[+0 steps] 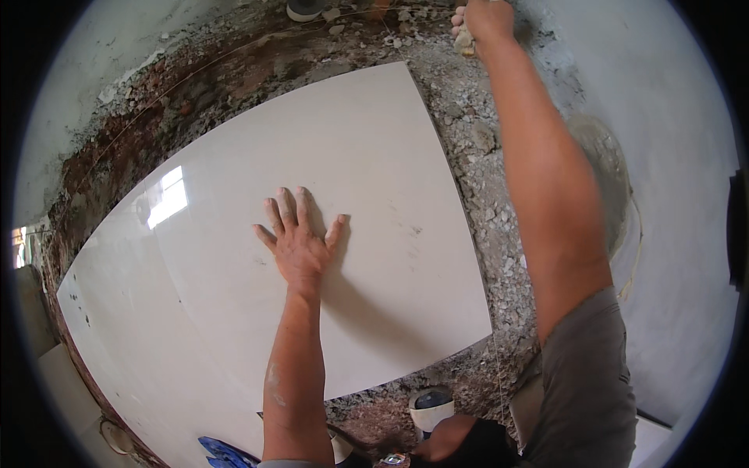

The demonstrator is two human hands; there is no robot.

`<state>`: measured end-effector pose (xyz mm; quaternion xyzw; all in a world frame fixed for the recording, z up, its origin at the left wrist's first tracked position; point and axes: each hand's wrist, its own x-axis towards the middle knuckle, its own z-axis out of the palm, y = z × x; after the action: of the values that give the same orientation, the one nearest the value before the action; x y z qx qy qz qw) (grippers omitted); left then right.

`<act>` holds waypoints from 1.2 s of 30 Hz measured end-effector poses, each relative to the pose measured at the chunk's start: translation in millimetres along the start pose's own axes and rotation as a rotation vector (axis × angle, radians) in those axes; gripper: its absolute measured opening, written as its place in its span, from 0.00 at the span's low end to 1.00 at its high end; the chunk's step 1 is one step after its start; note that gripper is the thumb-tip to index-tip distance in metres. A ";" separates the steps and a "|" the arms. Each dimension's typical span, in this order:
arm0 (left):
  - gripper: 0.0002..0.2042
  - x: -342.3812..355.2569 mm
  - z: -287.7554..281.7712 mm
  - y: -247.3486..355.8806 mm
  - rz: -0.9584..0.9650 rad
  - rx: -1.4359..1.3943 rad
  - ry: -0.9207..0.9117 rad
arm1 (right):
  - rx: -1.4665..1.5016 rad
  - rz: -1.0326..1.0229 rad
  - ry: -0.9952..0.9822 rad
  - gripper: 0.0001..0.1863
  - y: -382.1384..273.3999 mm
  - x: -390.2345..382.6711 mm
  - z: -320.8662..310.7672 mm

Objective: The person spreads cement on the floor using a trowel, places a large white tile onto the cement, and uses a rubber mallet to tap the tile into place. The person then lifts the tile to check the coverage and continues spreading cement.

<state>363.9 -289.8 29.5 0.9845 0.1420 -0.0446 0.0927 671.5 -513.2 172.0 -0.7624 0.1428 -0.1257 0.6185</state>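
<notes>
Wall, pale and scuffed, curves up at the far left. Beside it a strip of brown dirt bends along the far left edge of a big, pale, shiny tile. The tile lies flat across the middle of the floor, one corner pointing away near the top and another reaching toward the strip at the left. Dark specks dot the tile by that left corner, and a bright window reflection shines near its far left edge. Something blue sits at the bottom, partly out of view. The left hand is pressed palm down on the middle of the tile, fingers spread wide and holding nothing, its shadow falling to the right. Near the top, a round dark and white thing sits past the tile's far edge. A white round thing with a dark middle is just beyond the tile's near edge. The right hand is past the far right corner, its fingers curled in; a pale lump shows against them, though I cannot tell whether they grip it. Grey rubble runs along the tile's right edge, under the right forearm. Farther right come a dark grey sleeve and a smooth grey wall.
</notes>
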 end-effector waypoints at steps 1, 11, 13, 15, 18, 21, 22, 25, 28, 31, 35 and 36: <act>0.41 0.1 -0.9 -0.3 0.002 0.005 0.008 | 0.024 -0.019 0.011 0.10 -1.1 6.6 6.4; 0.42 1.0 0.6 -1.1 -0.004 0.030 -0.009 | 0.012 0.037 -0.086 0.09 1.7 23.1 20.3; 0.42 0.7 0.7 -0.9 -0.003 0.033 -0.005 | 0.011 0.015 -0.065 0.09 4.5 23.0 13.9; 0.42 0.3 0.4 -0.8 0.001 0.018 0.007 | -0.020 0.015 -0.054 0.10 6.7 23.4 8.1; 0.42 0.3 0.4 -0.7 0.004 0.014 0.016 | -0.078 -0.003 -0.050 0.10 5.9 25.0 3.4; 0.42 0.3 0.1 -0.8 -0.002 0.018 0.002 | -0.106 -0.048 -0.082 0.10 -0.9 26.5 3.9; 0.42 0.4 0.0 -0.8 -0.003 0.022 0.001 | -0.145 -0.018 -0.114 0.10 -3.3 26.4 4.0; 0.43 0.7 -0.6 -0.4 0.001 0.017 -0.005 | -0.174 0.013 -0.183 0.11 -8.3 24.5 0.3; 0.43 0.2 -1.2 0.1 -0.002 0.033 -0.015 | -0.159 -0.026 -0.183 0.10 -9.1 22.4 -6.4; 0.43 0.0 -1.2 0.8 -0.002 0.049 -0.007 | -0.131 -0.059 -0.188 0.11 -9.4 21.3 -11.6; 0.43 1.0 -1.5 1.0 0.001 0.043 0.001 | -0.116 -0.070 -0.138 0.10 -9.7 7.7 -16.3; 0.43 0.9 -1.8 1.1 0.004 0.045 0.003 | -0.220 -0.146 -0.112 0.11 -9.0 0.7 -18.8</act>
<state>365.1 -290.2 31.4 0.9867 0.1389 -0.0463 0.0706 665.8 -528.7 184.6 -0.8399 0.0651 -0.1114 0.5272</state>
